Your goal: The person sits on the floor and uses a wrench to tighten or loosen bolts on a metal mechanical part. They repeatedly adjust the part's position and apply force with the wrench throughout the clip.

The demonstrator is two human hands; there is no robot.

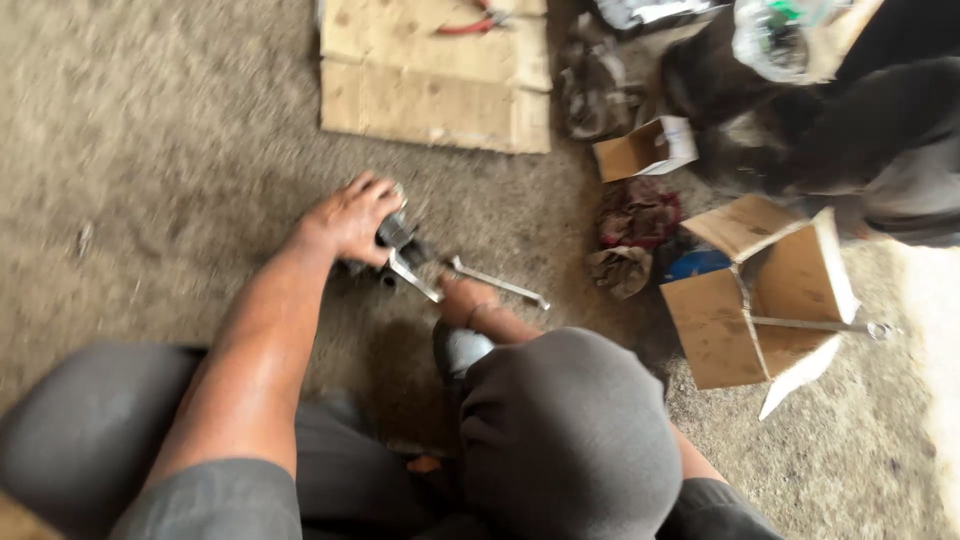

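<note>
Our left hand (350, 218) clamps the dark metal part (398, 238) on the floor (150, 150); our right hand (462, 298) grips a spanner (497, 283) beside it.

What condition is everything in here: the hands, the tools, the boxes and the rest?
left hand: closed over a dark metal part on the ground
right hand: gripping a wrench, mostly hidden by the knee
large cardboard box: open, flaps spread, a long tool across it
small cardboard box: open, on its side
flattened cardboard: lying flat, red pliers on it
rags: crumpled
</note>
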